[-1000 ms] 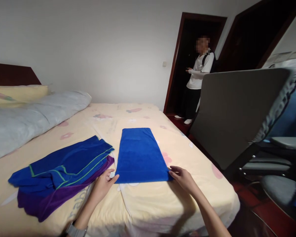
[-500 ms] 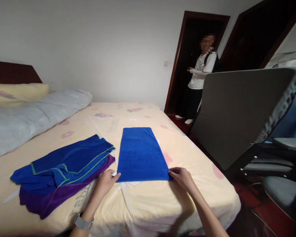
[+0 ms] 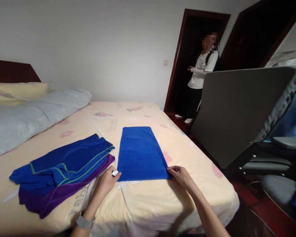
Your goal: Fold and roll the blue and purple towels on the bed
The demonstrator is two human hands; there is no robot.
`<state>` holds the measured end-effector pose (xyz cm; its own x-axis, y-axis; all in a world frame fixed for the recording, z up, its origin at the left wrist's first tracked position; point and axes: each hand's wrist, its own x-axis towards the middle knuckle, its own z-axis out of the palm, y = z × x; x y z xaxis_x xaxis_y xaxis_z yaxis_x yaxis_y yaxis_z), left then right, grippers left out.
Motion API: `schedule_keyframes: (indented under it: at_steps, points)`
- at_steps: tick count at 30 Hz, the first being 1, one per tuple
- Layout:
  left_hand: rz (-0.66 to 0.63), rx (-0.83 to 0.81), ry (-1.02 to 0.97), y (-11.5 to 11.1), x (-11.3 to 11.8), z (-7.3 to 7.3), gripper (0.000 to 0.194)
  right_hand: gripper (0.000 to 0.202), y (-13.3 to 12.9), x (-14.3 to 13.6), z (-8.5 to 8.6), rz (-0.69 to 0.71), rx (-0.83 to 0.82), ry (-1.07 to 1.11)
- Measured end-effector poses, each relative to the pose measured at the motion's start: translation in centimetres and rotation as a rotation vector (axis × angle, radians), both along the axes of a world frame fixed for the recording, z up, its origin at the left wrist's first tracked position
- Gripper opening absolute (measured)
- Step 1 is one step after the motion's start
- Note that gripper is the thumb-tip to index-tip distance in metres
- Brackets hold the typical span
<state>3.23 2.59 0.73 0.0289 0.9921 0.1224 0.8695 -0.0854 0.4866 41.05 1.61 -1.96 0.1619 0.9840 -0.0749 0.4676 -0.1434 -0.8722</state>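
Observation:
A blue towel lies flat in a folded rectangle on the bed. My left hand pinches its near left corner, with a small white tag showing by the fingers. At the near right corner, my right hand has thumb and fingers closed on the towel's edge. To the left, a loose pile holds blue cloth with green stitched edges on top of a purple cloth. A watch is on my left wrist.
A grey-white rolled quilt and a yellow pillow lie at the bed's head. Right of the bed stands a large grey covered panel, with a chair nearby. A person in a white top stands by the doorway.
Both hands stay at the towel's near corners, with hardly any movement. The view has shifted very slightly, and the standing person's head has turned a little.

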Motion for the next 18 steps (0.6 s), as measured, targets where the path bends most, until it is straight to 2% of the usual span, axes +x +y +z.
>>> schedule_keyframes:
  at_steps: [7, 13, 18]
  points:
    - [-0.034, 0.033, -0.059, -0.1, 0.2, -0.3, 0.014, 0.041, -0.2, 0.1, 0.1, -0.042, -0.008, 0.05]
    - [-0.019, 0.003, -0.207, 0.9, -0.1, -1.2, 0.021, 0.04, -0.4, 0.0, 0.4, -0.058, -0.028, 0.016]
    - [0.035, -0.024, -0.339, 1.2, 0.1, -0.9, 0.028, 0.041, -0.8, -0.3, 1.3, -0.072, -0.026, 0.037]
